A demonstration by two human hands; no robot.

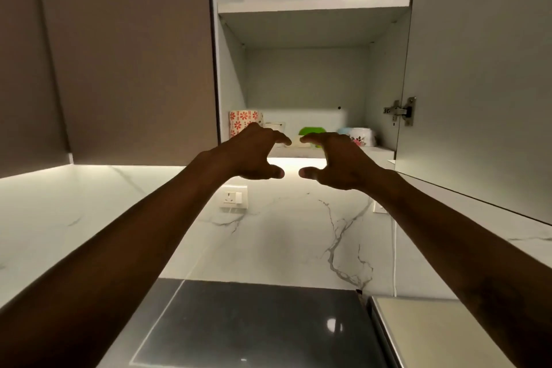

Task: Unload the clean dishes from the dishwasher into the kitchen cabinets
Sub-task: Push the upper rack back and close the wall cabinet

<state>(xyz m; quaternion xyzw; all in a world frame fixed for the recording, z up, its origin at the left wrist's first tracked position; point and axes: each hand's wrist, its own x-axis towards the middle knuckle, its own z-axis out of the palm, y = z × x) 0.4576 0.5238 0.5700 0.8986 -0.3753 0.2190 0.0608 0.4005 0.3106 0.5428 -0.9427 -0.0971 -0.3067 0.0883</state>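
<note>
K: Left forearm nearest, low left, beside black glass cooktop. Hands?

M: Brown cabinet door upper left, closed. Left hand raised in front of the open cabinet's bottom shelf. Fingers curved, thumb and forefinger wide apart, nothing held.

K: Dishes?

M: On that shelf. Orange-flowered container behind left hand. Green dish shows between the hands, type unclear. Right hand mirrors left: wide gap, nothing held. Forefingers close, not touching. White floral bowl just right of it. Hinge, then open door far right.
</note>
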